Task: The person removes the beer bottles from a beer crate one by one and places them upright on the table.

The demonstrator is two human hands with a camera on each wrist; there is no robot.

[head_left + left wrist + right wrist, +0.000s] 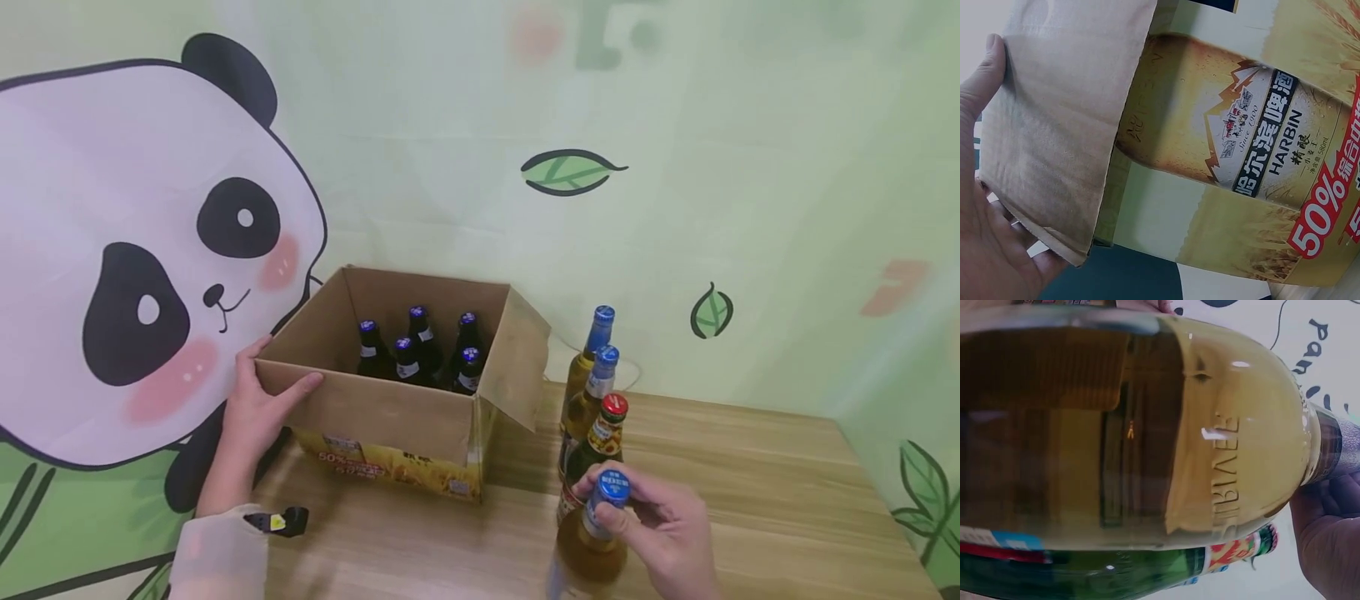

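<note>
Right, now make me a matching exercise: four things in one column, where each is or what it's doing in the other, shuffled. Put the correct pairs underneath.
1. Left hand
2. Right hand
3. Red-capped bottle
4. Cardboard box

A. Contains several dark bottles
B. Stands next in the row behind the nearest bottle
C. Grips the box's near left corner
D. Holds the nearest bottle by its neck

Pairs: 1-C, 2-D, 3-B, 4-A

A pale, whitish sleeve is covering the left forearm and stopping short of the wrist, a small black attachment is jutting from its cuff, a yellow mark is showing there, left hand and right hand are going bare.
</note>
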